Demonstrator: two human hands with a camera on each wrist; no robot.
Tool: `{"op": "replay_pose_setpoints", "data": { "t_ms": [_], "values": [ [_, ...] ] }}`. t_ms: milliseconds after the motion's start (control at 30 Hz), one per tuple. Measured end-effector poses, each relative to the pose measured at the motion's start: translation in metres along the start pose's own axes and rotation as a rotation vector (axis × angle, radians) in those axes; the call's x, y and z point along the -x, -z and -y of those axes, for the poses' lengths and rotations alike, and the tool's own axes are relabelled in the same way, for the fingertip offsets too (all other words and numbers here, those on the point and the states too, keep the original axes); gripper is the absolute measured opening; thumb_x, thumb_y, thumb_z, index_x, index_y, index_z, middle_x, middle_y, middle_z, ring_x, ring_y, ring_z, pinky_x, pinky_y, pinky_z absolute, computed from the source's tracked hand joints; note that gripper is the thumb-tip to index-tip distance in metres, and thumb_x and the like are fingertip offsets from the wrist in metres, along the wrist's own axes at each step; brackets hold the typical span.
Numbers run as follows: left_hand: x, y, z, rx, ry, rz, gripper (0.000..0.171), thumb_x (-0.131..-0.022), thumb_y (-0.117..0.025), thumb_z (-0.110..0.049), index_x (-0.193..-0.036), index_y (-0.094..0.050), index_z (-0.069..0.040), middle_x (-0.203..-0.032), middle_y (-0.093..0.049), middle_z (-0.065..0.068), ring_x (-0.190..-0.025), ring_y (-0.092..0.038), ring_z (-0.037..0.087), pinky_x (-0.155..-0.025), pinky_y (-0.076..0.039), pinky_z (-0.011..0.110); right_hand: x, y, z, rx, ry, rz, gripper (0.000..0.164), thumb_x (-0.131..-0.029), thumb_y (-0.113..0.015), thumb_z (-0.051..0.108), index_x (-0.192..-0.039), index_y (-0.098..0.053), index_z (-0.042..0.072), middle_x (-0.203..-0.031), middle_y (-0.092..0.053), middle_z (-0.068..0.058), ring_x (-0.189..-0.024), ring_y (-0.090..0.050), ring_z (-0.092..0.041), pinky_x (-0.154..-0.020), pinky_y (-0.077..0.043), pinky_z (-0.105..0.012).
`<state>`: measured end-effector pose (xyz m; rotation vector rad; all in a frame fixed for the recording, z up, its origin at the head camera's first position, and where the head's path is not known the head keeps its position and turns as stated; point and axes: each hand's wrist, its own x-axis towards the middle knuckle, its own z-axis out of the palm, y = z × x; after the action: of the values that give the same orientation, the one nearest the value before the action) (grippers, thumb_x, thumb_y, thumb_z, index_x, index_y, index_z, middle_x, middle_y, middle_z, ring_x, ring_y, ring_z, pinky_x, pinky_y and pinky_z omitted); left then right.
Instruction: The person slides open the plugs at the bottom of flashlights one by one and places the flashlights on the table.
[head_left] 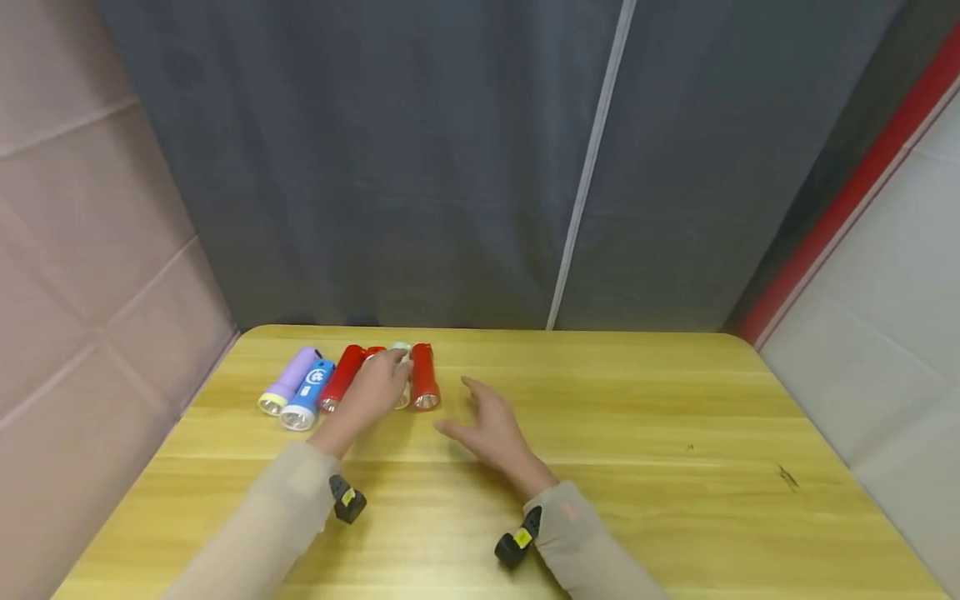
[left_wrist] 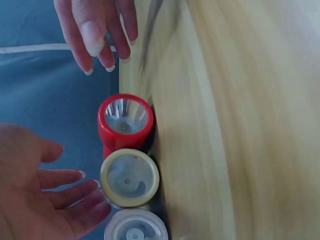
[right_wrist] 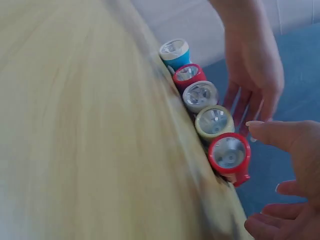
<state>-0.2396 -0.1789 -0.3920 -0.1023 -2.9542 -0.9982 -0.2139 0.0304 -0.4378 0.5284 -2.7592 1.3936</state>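
Observation:
Several flashlights lie side by side in a row on the wooden table, lenses toward me. My left hand [head_left: 375, 387] is over the right part of the row, partly hiding a cream flashlight [left_wrist: 130, 178] and the white-rimmed one [right_wrist: 200, 95] beside it. In the left wrist view its fingers are loosely extended, tips close by the cream flashlight. A red flashlight [head_left: 424, 377] ends the row on the right. Just right of it, my right hand [head_left: 491, 427] hovers with thumb and fingers spread, holding nothing.
Farther left in the row are another red flashlight [head_left: 344, 377], a blue one with a white head [head_left: 309, 394] and a purple one [head_left: 292, 377]. The table [head_left: 637, 467] stretches right. A grey curtain [head_left: 375, 167] hangs behind its far edge.

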Motion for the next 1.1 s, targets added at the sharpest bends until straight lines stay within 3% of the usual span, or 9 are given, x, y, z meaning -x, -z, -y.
{"op": "replay_pose_setpoints", "data": {
  "t_ms": [233,533,600,667,800,933,1100],
  "values": [
    [-0.014,0.0,-0.002,-0.011,0.045,-0.004,0.048,-0.105,-0.05,-0.025,-0.141,-0.053,0.005,-0.142,-0.058,0.025,-0.13,-0.058,0.041,-0.111,-0.046,0.055,-0.007,-0.016,-0.003,-0.026,-0.033,-0.034,0.077,-0.082,-0.082,0.038,-0.145,-0.052,0.005,-0.142,-0.06,-0.019,-0.131,-0.057,-0.038,-0.11,-0.048,-0.053],
    [-0.032,-0.009,-0.012,-0.126,0.07,-0.037,0.046,-0.101,-0.054,-0.027,-0.134,-0.06,0.004,-0.129,-0.068,0.022,-0.11,-0.068,0.036,-0.1,-0.055,0.051,-0.014,-0.027,-0.003,-0.089,-0.048,-0.09,0.079,-0.08,-0.084,0.041,-0.143,-0.054,0.003,-0.139,-0.062,-0.018,-0.126,-0.063,-0.035,-0.102,-0.055,-0.048],
    [-0.033,-0.009,-0.015,-0.155,0.081,-0.053,0.042,-0.101,-0.055,-0.027,-0.128,-0.063,0.004,-0.122,-0.07,0.021,-0.102,-0.069,0.035,-0.093,-0.058,0.049,-0.016,-0.031,0.0,-0.105,-0.068,-0.106,0.079,-0.079,-0.085,0.04,-0.142,-0.055,0.002,-0.139,-0.063,-0.018,-0.126,-0.063,-0.035,-0.102,-0.055,-0.049],
    [-0.033,-0.01,-0.016,-0.181,0.093,-0.079,0.035,-0.1,-0.056,-0.026,-0.116,-0.068,0.003,-0.107,-0.073,0.02,-0.086,-0.069,0.031,-0.079,-0.061,0.045,-0.018,-0.036,0.004,-0.109,-0.089,-0.118,0.081,-0.077,-0.087,0.041,-0.141,-0.056,0.002,-0.138,-0.064,-0.018,-0.125,-0.063,-0.035,-0.102,-0.055,-0.048],
    [-0.034,-0.01,-0.016,-0.213,0.115,-0.12,0.029,-0.099,-0.058,-0.025,-0.086,-0.067,-0.001,-0.079,-0.066,0.015,-0.064,-0.06,0.027,-0.053,-0.051,0.035,-0.022,-0.045,0.011,-0.114,-0.105,-0.141,0.082,-0.074,-0.089,0.042,-0.139,-0.058,0.003,-0.134,-0.067,-0.018,-0.121,-0.067,-0.034,-0.098,-0.057,-0.046],
    [-0.036,-0.013,-0.014,-0.232,0.116,-0.145,0.033,-0.099,-0.058,-0.027,-0.075,-0.062,-0.004,-0.074,-0.063,0.013,-0.061,-0.058,0.027,-0.047,-0.045,0.034,-0.024,-0.052,0.013,-0.1,-0.094,-0.156,0.078,-0.074,-0.089,0.04,-0.137,-0.06,0.003,-0.13,-0.069,-0.016,-0.117,-0.069,-0.032,-0.096,-0.059,-0.044],
    [-0.036,-0.017,-0.015,-0.235,0.122,-0.158,0.031,-0.097,-0.061,-0.027,-0.077,-0.062,-0.003,-0.077,-0.064,0.016,-0.063,-0.059,0.028,-0.048,-0.046,0.037,-0.024,-0.055,0.015,-0.118,-0.071,-0.181,0.065,-0.079,-0.085,0.036,-0.131,-0.064,0.003,-0.122,-0.073,-0.014,-0.109,-0.071,-0.027,-0.09,-0.06,-0.04]
  ]
}}
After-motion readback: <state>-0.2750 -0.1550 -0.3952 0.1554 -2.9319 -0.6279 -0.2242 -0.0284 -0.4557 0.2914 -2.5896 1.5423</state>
